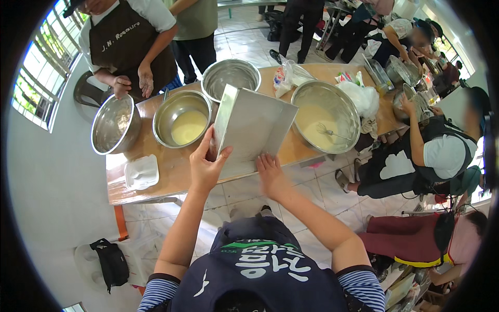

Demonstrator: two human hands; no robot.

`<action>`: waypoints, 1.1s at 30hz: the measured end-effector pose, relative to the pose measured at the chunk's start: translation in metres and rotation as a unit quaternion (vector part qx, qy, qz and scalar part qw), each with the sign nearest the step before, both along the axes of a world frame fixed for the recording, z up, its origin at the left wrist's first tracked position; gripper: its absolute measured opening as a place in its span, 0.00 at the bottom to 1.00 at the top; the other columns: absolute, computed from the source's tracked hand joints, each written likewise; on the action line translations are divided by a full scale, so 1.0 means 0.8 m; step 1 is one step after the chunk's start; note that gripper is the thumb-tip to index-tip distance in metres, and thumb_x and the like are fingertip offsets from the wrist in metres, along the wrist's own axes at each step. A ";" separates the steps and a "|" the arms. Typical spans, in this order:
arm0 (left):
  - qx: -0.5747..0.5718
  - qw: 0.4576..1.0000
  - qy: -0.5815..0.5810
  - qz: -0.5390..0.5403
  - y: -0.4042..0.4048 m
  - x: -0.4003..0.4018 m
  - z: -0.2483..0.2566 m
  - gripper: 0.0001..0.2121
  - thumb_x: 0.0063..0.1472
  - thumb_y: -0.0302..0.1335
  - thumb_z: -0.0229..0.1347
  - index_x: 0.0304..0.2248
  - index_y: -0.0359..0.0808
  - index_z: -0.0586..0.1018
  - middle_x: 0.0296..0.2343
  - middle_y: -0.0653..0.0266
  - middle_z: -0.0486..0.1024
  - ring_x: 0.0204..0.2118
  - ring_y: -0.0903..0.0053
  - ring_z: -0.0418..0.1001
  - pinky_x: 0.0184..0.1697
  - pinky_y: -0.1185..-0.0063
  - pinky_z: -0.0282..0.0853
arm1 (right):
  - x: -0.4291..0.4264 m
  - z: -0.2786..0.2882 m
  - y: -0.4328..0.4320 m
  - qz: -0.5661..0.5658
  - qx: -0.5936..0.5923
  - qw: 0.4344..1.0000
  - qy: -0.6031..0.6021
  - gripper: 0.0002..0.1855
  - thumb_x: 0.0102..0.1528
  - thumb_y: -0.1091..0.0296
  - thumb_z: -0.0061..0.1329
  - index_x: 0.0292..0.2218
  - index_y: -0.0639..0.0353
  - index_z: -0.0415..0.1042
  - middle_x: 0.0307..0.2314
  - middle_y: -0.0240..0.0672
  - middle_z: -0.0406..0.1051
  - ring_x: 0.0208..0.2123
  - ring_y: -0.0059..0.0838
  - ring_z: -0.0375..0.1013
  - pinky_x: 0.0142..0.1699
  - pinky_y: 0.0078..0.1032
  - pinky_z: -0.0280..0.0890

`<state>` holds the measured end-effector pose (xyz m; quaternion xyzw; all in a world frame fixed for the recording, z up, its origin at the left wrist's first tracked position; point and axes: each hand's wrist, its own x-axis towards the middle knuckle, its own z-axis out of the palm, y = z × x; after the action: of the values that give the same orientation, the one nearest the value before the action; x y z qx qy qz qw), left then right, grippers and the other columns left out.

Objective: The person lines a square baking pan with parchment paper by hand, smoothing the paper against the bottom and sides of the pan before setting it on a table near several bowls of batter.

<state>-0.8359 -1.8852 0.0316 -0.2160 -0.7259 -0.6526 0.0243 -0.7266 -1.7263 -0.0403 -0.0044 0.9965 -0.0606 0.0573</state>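
A rectangular metal baking pan (255, 121) is tilted up in front of me, its inside facing me. My left hand (209, 162) grips its left wall, thumb on the near side. The fingers of my right hand (271, 171) lie flat against the pan's inner surface near its lower right corner; this hand looks slightly blurred. Behind the pan stands an empty-looking steel bowl (230, 74). To its left, a steel bowl (156, 113) holds pale yellow batter (189, 127). On the right, a large steel bowl (349, 97) contains more batter and a wire whisk (331, 133).
Across the wooden table (171, 167), a person in a brown apron works over a dough bowl (134, 132). A white foam tray (142, 172) lies at the left. Plastic bags (360, 97) sit at the right, where other people work. A black bag (111, 263) rests on a chair.
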 end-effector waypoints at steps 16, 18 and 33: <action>0.109 0.987 -0.117 0.004 -0.009 0.003 -0.016 0.26 0.52 0.22 0.54 0.49 0.23 0.58 0.34 0.63 0.69 0.35 0.86 0.66 0.38 0.88 0.61 | -0.048 0.040 -0.079 -0.044 -0.370 0.921 0.111 0.37 0.54 0.53 0.36 0.52 0.74 0.39 0.53 0.57 0.36 0.57 0.48 0.32 0.59 0.37 0.33; 0.132 0.982 -0.138 0.002 -0.012 0.002 -0.013 0.26 0.51 0.22 0.54 0.48 0.21 0.58 0.39 0.58 0.67 0.38 0.82 0.66 0.42 0.86 0.61 | -0.053 0.024 -0.034 -0.086 -0.263 0.949 0.153 0.37 0.53 0.52 0.37 0.52 0.73 0.42 0.53 0.55 0.38 0.57 0.47 0.34 0.58 0.38 0.34; 0.130 0.962 -0.231 -0.065 -0.007 0.027 -0.019 0.24 0.52 0.25 0.54 0.47 0.24 0.61 0.38 0.63 0.69 0.39 0.85 0.66 0.43 0.87 0.59 | -0.097 0.030 -0.027 -0.047 -0.197 0.934 0.294 0.29 0.52 0.62 0.37 0.52 0.67 0.48 0.53 0.46 0.45 0.56 0.42 0.42 0.58 0.35 0.39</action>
<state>-0.8140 -1.8905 0.0161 -0.1016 -0.6048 -0.7738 -0.1585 -0.8044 -1.7477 -0.0163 0.0132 0.9357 -0.2548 -0.2435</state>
